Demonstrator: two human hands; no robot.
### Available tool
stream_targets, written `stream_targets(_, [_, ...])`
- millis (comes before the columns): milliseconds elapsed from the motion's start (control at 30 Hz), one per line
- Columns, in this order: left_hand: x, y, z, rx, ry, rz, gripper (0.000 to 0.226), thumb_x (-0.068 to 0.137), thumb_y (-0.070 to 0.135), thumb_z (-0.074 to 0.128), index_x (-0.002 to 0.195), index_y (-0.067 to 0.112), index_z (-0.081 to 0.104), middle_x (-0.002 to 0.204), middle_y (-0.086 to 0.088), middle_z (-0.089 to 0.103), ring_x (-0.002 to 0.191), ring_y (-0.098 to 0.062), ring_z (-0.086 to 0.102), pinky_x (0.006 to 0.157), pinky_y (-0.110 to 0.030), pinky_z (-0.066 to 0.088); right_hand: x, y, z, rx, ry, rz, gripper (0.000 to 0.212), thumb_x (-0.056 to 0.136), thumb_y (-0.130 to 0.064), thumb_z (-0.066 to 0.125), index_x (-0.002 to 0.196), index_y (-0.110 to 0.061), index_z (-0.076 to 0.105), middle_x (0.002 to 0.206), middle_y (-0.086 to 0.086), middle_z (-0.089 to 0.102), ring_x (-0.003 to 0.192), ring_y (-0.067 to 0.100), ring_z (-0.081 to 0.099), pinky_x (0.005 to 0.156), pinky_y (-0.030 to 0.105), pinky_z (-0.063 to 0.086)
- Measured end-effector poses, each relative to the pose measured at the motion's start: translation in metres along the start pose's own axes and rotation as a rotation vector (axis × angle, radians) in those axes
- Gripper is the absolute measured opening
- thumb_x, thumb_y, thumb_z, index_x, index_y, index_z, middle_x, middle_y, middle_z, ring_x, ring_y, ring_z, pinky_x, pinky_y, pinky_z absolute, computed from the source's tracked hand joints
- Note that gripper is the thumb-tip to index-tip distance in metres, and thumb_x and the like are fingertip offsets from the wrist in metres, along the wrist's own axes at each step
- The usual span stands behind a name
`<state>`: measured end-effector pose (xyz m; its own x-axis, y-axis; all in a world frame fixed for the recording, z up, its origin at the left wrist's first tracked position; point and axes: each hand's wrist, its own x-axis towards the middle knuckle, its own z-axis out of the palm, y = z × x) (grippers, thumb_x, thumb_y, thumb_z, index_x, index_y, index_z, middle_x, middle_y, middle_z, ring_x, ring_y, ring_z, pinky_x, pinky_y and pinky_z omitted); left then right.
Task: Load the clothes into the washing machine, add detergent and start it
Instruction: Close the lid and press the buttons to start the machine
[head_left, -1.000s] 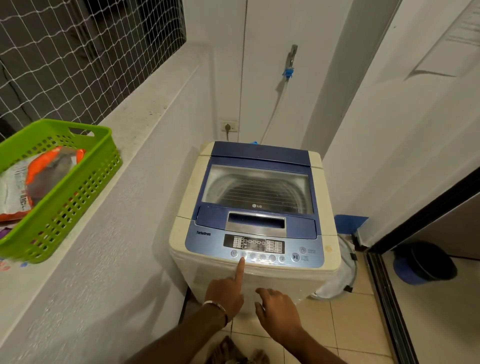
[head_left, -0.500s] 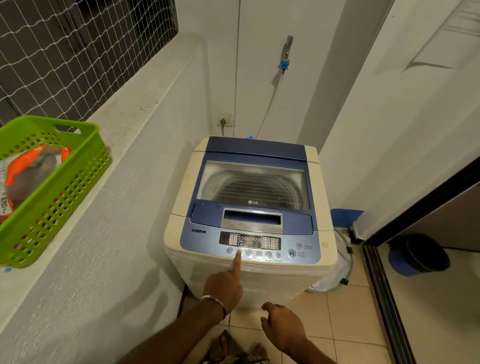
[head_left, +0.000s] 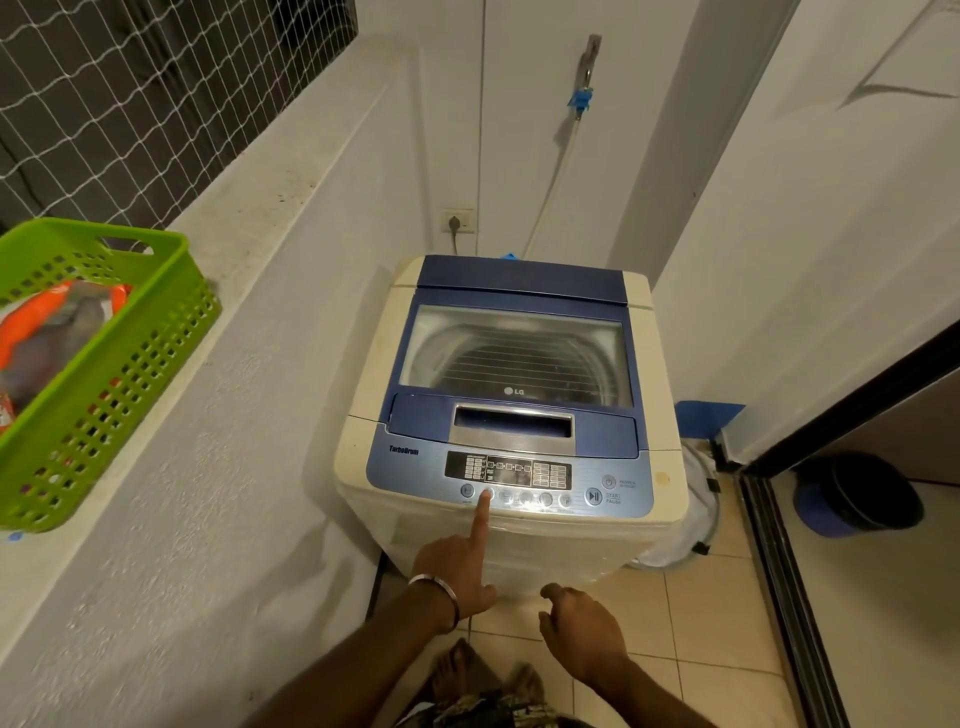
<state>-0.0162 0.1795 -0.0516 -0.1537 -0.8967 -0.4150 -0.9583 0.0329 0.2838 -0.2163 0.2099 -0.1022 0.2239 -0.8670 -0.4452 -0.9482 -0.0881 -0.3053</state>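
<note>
- Left hand (head_left: 457, 566) hasn't budged, index finger out on the same washer (head_left: 514, 395) button, holding nothing.
- Right hand (head_left: 584, 626) dropped lower, loosely curled, empty, off the machine.
- Reads LG on the shut lid (head_left: 514, 358), TurboDrum, Start/Pause.
- Wall tight on the left, tiled floor (head_left: 706, 613) free on the right.

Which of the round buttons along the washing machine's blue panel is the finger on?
The second round button from the left, under the left hand's index fingertip; the other buttons in the row are untouched.
</note>
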Motion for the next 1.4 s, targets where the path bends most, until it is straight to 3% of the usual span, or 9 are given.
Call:
stream_targets(200, [-0.003,0.002,-0.004,-0.057,0.013,-0.022,0.112,0.077,0.041,0.059,0.14,0.035,-0.034,0.073,0.002,0.056,0.059,-0.012,0.052,0.057,-0.024,0.046,0.005,-0.004,-0.011,0.005,0.041,-0.047,0.043,0.094,-0.035,0.042,0.135,-0.023,0.048,0.117,-0.001,0.065,0.106,0.02,0.061,0.082,0.03,0.048])
stream_targets(400, [-0.004,0.002,-0.002,-0.003,0.08,-0.046,0.098,0.086,0.036,0.052,0.145,0.03,-0.026,0.083,-0.004,0.067,0.059,-0.012,0.051,0.056,-0.025,0.042,0.01,-0.008,-0.021,0.015,0.087,-0.078,0.042,0.093,-0.036,0.043,0.133,-0.023,0.051,0.115,-0.001,0.066,0.102,0.02,0.063,0.081,0.03,0.05])
stream_targets(567, [-0.006,0.009,-0.004,0.024,0.153,-0.087,0.085,0.09,0.031,0.043,0.15,0.026,-0.016,0.073,0.0,0.058,0.058,-0.012,0.048,0.052,-0.025,0.036,0.012,-0.009,-0.025,0.011,0.106,-0.093,0.043,0.093,-0.036,0.044,0.132,-0.022,0.051,0.115,0.0,0.066,0.101,0.021,0.064,0.081,0.032,0.052])
stream_targets(667, [-0.006,0.008,-0.002,0.026,0.171,-0.086,0.084,0.09,0.031,0.043,0.15,0.026,-0.016,0.072,0.0,0.058,0.057,-0.012,0.047,0.05,-0.024,0.035,0.013,-0.009,-0.025,0.013,0.121,-0.102,0.042,0.093,-0.036,0.044,0.132,-0.023,0.05,0.115,0.0,0.066,0.101,0.021,0.063,0.08,0.031,0.051])
stream_targets(900, [-0.003,0.005,-0.001,0.017,0.156,-0.061,0.095,0.085,0.039,0.051,0.147,0.03,-0.02,0.077,-0.001,0.065,0.058,-0.013,0.053,0.055,-0.026,0.046,0.016,-0.006,-0.022,0.018,0.135,-0.107,0.042,0.094,-0.035,0.045,0.132,-0.021,0.051,0.116,0.001,0.067,0.101,0.022,0.064,0.08,0.031,0.05])
stream_targets(1100, [-0.005,0.01,-0.004,0.004,0.122,-0.065,0.103,0.081,0.043,0.056,0.147,0.029,-0.023,0.083,-0.002,0.067,0.061,-0.013,0.051,0.057,-0.025,0.043,0.018,-0.009,-0.021,0.008,0.144,-0.129,0.041,0.093,-0.035,0.045,0.131,-0.021,0.051,0.115,0.001,0.066,0.1,0.022,0.064,0.079,0.032,0.051])
stream_targets(1300, [-0.013,0.009,0.005,-0.02,0.108,-0.011,0.095,0.087,0.04,0.048,0.146,0.026,-0.025,0.084,-0.004,0.068,0.062,-0.015,0.055,0.056,-0.027,0.04,0.021,-0.01,-0.033,0.0,0.25,-0.155,0.038,0.093,-0.033,0.044,0.128,-0.022,0.054,0.113,-0.002,0.067,0.096,0.019,0.064,0.075,0.031,0.052])
stream_targets(1400, [-0.02,0.008,0.021,0.029,0.074,0.041,0.085,0.091,0.037,0.042,0.149,0.023,-0.018,0.092,-0.007,0.07,0.073,-0.021,0.063,0.059,-0.027,0.04,0.02,-0.007,-0.043,0.003,0.33,-0.136,0.034,0.09,-0.028,0.046,0.121,-0.023,0.058,0.106,-0.002,0.067,0.091,0.019,0.064,0.071,0.033,0.052])
